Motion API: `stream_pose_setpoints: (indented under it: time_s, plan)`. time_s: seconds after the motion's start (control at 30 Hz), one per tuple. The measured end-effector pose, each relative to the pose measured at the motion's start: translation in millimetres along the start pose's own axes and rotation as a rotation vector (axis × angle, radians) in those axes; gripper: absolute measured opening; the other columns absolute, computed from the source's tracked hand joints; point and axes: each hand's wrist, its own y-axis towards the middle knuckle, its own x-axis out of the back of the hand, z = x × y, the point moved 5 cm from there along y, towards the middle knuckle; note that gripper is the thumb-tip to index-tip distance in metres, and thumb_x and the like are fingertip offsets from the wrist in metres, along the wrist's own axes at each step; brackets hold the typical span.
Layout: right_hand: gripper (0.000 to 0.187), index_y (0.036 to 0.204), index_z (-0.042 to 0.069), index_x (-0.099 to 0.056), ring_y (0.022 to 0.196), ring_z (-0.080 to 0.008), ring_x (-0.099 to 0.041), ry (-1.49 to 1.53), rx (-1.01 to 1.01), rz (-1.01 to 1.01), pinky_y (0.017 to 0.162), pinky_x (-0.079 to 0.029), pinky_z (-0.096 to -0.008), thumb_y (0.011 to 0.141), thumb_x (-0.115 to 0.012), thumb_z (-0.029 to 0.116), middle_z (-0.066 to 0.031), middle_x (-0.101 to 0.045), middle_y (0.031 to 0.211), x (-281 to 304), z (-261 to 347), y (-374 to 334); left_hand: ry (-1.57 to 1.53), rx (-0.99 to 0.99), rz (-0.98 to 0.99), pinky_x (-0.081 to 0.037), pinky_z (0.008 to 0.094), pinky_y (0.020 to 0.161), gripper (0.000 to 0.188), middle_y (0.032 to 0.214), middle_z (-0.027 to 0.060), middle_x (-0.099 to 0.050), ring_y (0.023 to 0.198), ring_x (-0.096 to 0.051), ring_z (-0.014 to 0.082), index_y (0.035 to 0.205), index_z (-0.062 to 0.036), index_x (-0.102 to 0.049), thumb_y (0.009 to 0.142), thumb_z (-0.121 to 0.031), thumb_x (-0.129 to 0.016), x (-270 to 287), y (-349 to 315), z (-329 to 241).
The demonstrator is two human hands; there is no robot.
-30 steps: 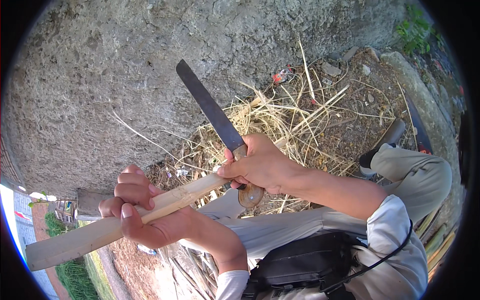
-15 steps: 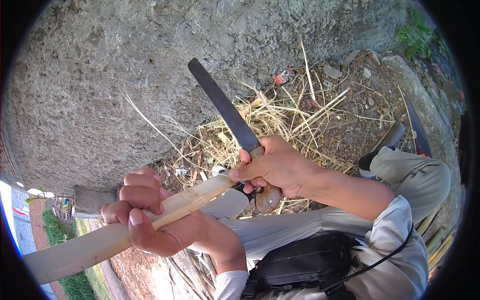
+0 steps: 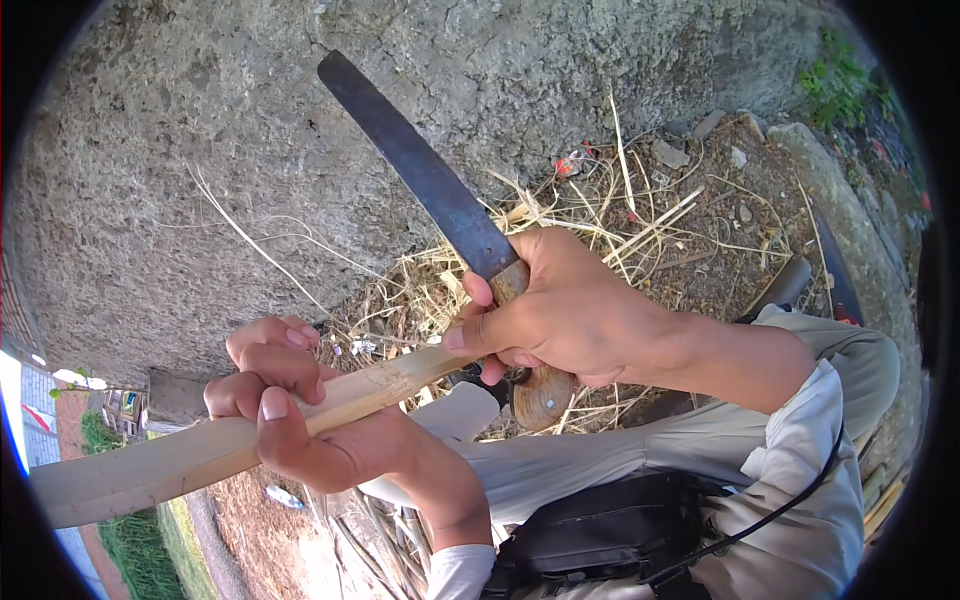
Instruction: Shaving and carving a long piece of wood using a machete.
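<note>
A long pale strip of split bamboo (image 3: 150, 465) runs from the left rim up to my right hand. My left hand (image 3: 310, 410) is closed around its middle, thumb on top and fingers curled behind. In my right hand (image 3: 560, 310) is the wooden handle of a machete (image 3: 420, 175), whose dark, broad blade points up and to the left, clear of the bamboo. The right thumb lies against the bamboo's near end while the other fingers wrap the handle. The rounded butt of the handle shows below that hand.
Straw-like shavings (image 3: 430, 290) lie on the ground at the foot of a rough grey wall (image 3: 200, 130). Another blade (image 3: 835, 265) rests at the right by a stone edge. A black bag (image 3: 610, 525) sits at my waist. Long thin sticks (image 3: 375, 545) lie below my left arm.
The machete has shifted up and left, its blade swinging a little toward the left and turning its flat face more into view. The bamboo's left end has risen slightly with my left hand.
</note>
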Motion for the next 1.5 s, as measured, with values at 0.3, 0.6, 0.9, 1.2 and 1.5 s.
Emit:
stream_pose_setpoints:
  time_s: [0.3,0.6,0.9,1.2,1.5]
  plan:
    - [0.025,0.073,0.006,-0.048,0.047,-0.0074,-0.049,-0.125,0.088,0.079,0.052,-0.048,-0.0261,0.077,-0.072,0.001,-0.0036,-0.057,0.064,-8,11,6,-0.014,0.048,-0.048,-0.033,0.0328,0.064,0.017,0.050,-0.0003,-0.027,0.064,-0.033,0.0147,0.072,-0.0148,-0.031,0.074,-0.020,-0.047,13,4,6]
    - [0.024,0.072,0.007,-0.051,0.059,-0.0025,-0.045,-0.529,0.253,0.071,0.059,-0.040,-0.0221,0.081,-0.073,0.011,0.0051,-0.054,0.065,-3,10,9,-0.042,0.038,-0.060,-0.034,0.0321,0.060,0.016,0.050,-0.0004,-0.028,0.061,-0.033,0.0136,0.073,-0.0145,-0.032,0.076,-0.017,-0.047,18,1,4]
    - [0.023,0.073,0.008,-0.048,0.063,-0.0066,-0.054,-0.121,0.166,0.102,0.059,-0.044,-0.0231,0.082,-0.069,0.004,-0.0004,-0.057,0.071,-12,-5,22,-0.054,0.033,-0.065,-0.032,0.0280,0.052,0.015,0.050,-0.0006,-0.027,0.054,-0.030,0.0116,0.072,-0.0132,-0.031,0.079,-0.016,-0.045,17,1,4]
    - [0.022,0.078,0.006,-0.049,0.054,-0.0088,-0.049,0.204,-0.076,0.142,0.052,-0.041,-0.0244,0.080,-0.070,0.000,-0.0045,-0.058,0.073,-14,-27,37,-0.146,0.048,-0.002,-0.032,0.0263,0.045,0.019,0.051,0.0015,-0.029,0.049,-0.030,0.0116,0.073,-0.0117,-0.030,0.079,-0.014,-0.047,14,-2,2]
    - [0.019,0.082,0.005,-0.057,0.063,-0.0070,-0.051,-0.222,0.031,0.152,0.056,-0.040,-0.0244,0.082,-0.073,0.016,-0.0020,-0.059,0.073,-6,-32,40,-0.163,0.066,-0.015,-0.031,0.0242,0.041,0.019,0.051,0.0017,-0.030,0.044,-0.030,0.0107,0.074,-0.0116,-0.030,0.081,-0.014,-0.048,22,0,7]
